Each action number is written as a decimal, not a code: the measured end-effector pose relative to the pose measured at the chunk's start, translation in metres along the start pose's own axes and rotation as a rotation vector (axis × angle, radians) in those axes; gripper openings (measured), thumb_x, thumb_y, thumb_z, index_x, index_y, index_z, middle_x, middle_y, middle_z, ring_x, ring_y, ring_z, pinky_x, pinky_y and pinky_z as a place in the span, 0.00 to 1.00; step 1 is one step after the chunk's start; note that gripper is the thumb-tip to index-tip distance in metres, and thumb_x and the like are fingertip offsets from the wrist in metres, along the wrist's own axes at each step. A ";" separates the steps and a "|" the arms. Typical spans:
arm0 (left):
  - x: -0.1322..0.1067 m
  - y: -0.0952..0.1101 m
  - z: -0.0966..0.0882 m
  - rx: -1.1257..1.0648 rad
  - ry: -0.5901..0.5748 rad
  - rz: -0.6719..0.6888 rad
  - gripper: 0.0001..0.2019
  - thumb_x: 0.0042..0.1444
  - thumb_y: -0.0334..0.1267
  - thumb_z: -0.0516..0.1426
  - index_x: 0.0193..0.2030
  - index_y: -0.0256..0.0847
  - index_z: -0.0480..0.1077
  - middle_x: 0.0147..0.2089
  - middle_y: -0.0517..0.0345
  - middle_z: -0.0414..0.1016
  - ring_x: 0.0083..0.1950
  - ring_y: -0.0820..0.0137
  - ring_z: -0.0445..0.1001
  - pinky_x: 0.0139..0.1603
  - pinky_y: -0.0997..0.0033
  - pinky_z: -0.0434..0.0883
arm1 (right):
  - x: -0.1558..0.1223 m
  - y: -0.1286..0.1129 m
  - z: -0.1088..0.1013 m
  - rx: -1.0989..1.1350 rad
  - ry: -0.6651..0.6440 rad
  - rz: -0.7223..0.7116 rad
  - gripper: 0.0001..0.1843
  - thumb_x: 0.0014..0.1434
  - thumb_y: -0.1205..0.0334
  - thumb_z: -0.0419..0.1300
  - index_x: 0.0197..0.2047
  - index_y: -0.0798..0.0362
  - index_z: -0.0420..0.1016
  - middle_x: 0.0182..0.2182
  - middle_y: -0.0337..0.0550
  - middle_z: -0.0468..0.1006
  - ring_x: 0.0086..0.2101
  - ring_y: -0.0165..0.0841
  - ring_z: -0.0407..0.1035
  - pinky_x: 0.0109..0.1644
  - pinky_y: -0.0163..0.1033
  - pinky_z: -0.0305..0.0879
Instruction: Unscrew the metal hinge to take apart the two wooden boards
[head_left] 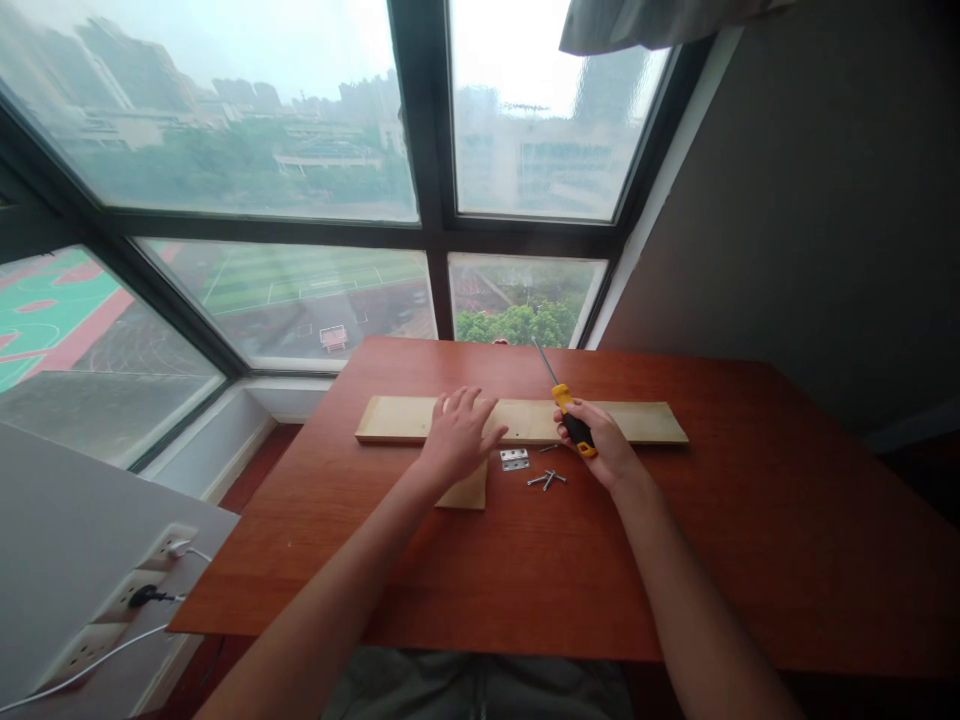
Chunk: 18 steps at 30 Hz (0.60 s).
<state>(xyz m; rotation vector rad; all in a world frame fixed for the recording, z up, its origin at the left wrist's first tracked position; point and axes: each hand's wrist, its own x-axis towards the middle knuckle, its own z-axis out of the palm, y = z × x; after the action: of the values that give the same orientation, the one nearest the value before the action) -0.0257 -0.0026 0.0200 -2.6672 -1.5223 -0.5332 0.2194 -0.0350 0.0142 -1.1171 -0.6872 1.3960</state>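
Note:
My right hand [600, 445] is closed around the yellow and black handle of a screwdriver [576, 428], whose metal shaft points up and away to the left. With fingers spread, my left hand [459, 435] is over a long pale wooden board [397, 418]; whether it touches the wood I cannot tell. Below that hand, a shorter wooden piece [466, 494] lies partly hidden. A silver metal hinge [514, 460] rests on the table between my hands. Several loose screws [549, 480] are grouped just right of the hinge, and another screw [550, 447] lies closer to the board.
The reddish-brown table [720, 560] has its far edge near a dark-framed window [429, 235]. On the low wall at left, sockets [120, 598] hold plugs with cables. A grey wall [787, 220] rises at the right.

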 end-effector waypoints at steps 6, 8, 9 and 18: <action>0.029 0.039 0.031 -0.034 -0.040 0.072 0.24 0.64 0.53 0.52 0.62 0.45 0.66 0.66 0.41 0.65 0.66 0.49 0.60 0.65 0.37 0.54 | -0.003 0.001 0.008 0.014 -0.038 -0.033 0.17 0.46 0.54 0.70 0.36 0.52 0.72 0.28 0.37 0.76 0.23 0.24 0.66 0.23 0.30 0.62; 0.032 0.040 0.038 -0.030 -0.057 0.078 0.25 0.64 0.54 0.51 0.63 0.46 0.66 0.62 0.41 0.68 0.63 0.51 0.64 0.65 0.37 0.54 | -0.003 0.002 0.007 0.011 -0.032 -0.032 0.17 0.46 0.53 0.70 0.36 0.52 0.72 0.28 0.37 0.76 0.23 0.24 0.66 0.24 0.30 0.62; 0.032 0.039 0.040 -0.023 -0.056 0.077 0.25 0.64 0.55 0.51 0.63 0.46 0.66 0.60 0.41 0.69 0.61 0.51 0.66 0.65 0.37 0.53 | -0.002 0.003 0.006 0.008 -0.028 -0.031 0.17 0.46 0.53 0.70 0.35 0.52 0.72 0.29 0.37 0.76 0.23 0.24 0.66 0.24 0.30 0.62; 0.025 -0.022 0.029 0.068 -0.044 -0.018 0.24 0.65 0.54 0.50 0.64 0.48 0.66 0.57 0.45 0.70 0.56 0.55 0.68 0.64 0.46 0.55 | -0.001 0.006 0.006 -0.032 -0.016 -0.030 0.17 0.45 0.52 0.70 0.34 0.52 0.73 0.28 0.37 0.77 0.22 0.24 0.66 0.23 0.30 0.61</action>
<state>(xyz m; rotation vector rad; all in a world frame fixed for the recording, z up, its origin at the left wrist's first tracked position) -0.0240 0.0355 -0.0028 -2.6332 -1.5482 -0.4185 0.2114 -0.0355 0.0116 -1.1178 -0.7375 1.3732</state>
